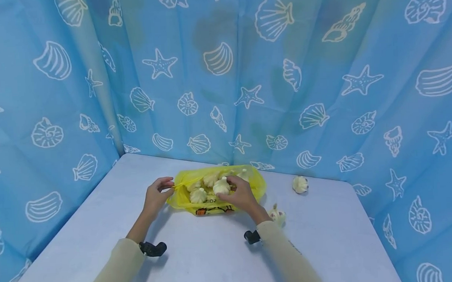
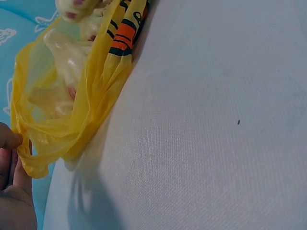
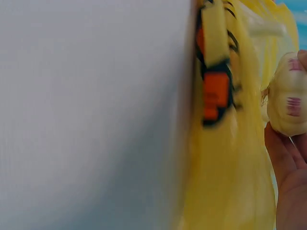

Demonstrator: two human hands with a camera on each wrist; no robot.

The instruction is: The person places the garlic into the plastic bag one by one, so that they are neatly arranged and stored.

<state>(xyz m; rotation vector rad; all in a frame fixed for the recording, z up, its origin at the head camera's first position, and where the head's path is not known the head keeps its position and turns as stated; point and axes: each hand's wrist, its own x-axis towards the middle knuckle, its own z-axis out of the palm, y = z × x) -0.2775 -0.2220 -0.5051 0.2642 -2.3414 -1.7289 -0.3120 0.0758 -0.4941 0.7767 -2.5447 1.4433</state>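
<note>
A yellow plastic bag (image 1: 258, 183) lies on its side toward the back of the table, with several garlic bulbs (image 1: 198, 195) inside. My left hand (image 1: 154, 199) pinches the bag's left edge; in the left wrist view thumb and fingers (image 2: 10, 146) hold the thin plastic. My right hand (image 1: 243, 195) grips one garlic bulb (image 1: 221, 186) over the bag's opening. The right wrist view shows that bulb (image 3: 289, 98), with reddish marks, between the thumb and fingers, beside the yellow plastic (image 3: 230, 177).
One garlic bulb (image 1: 277, 215) lies near my right wrist, partly behind the sleeve. Another bulb (image 1: 300, 184) sits farther right near the back edge. The white table (image 1: 201, 260) is bordered by a blue shell-print curtain (image 1: 224, 90).
</note>
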